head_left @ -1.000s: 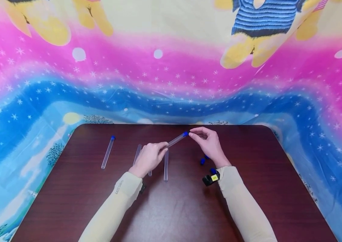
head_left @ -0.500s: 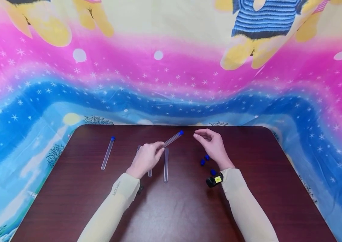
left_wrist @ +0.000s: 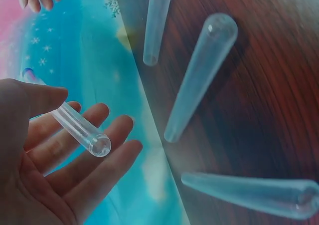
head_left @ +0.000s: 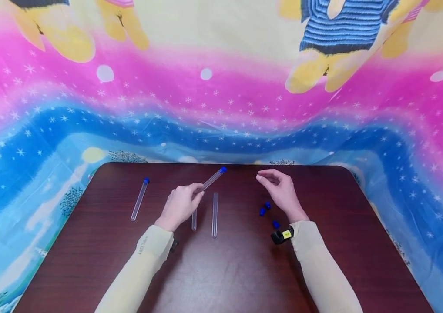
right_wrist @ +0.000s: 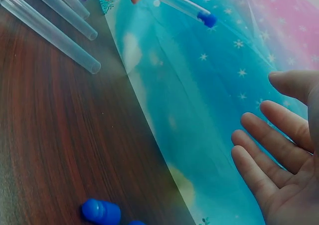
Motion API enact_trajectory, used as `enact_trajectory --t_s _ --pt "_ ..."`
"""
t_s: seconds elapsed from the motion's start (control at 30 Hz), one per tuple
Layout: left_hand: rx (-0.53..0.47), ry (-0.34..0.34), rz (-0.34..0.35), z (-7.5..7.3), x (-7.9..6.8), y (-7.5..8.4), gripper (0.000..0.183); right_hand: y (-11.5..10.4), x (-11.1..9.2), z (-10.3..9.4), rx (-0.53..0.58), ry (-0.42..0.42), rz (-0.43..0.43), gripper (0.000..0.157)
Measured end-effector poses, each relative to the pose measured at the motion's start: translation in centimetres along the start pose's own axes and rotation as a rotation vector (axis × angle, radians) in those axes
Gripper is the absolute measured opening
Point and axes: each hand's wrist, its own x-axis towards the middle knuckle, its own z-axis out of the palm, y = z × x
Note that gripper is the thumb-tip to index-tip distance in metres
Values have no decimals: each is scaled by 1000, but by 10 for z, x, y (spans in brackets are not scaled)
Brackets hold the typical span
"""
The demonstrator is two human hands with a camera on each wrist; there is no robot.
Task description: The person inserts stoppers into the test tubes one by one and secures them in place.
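My left hand [head_left: 180, 204] pinches a clear test tube [head_left: 213, 179] between thumb and fingers. This tube slants up to the right above the table, a blue cap [head_left: 223, 169] on its upper end. In the left wrist view its rounded bottom [left_wrist: 101, 145] points out over the fingers. My right hand [head_left: 282, 191] hovers to the right with nothing in it, its fingers loosely extended in the right wrist view. Below it lie three loose blue caps [head_left: 262, 211]. Uncapped tubes lie under and beside the left hand, one at the middle [head_left: 215, 215], another partly covered [head_left: 194, 221].
At the left of the dark wooden table [head_left: 221, 278] lies another tube with a blue cap [head_left: 139, 202]. A third uncapped tube [left_wrist: 249, 195] shows in the left wrist view. Behind the table's far edge hangs a printed cloth [head_left: 221, 130].
The right hand has left the tube's capped end and drawn back to the right. My left hand has moved left with the capped tube, uncovering more of the middle tube.
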Motion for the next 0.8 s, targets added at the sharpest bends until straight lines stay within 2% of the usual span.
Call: enact_trajectory --t_s 0.3,0.8 --pt "42 3 -42 -8 -8 -14 23 7 -4 -4 -14 6 36 41" --pt "35 2 -96 -19 -11 -23 23 12 -7 -8 -24 8 47 43"
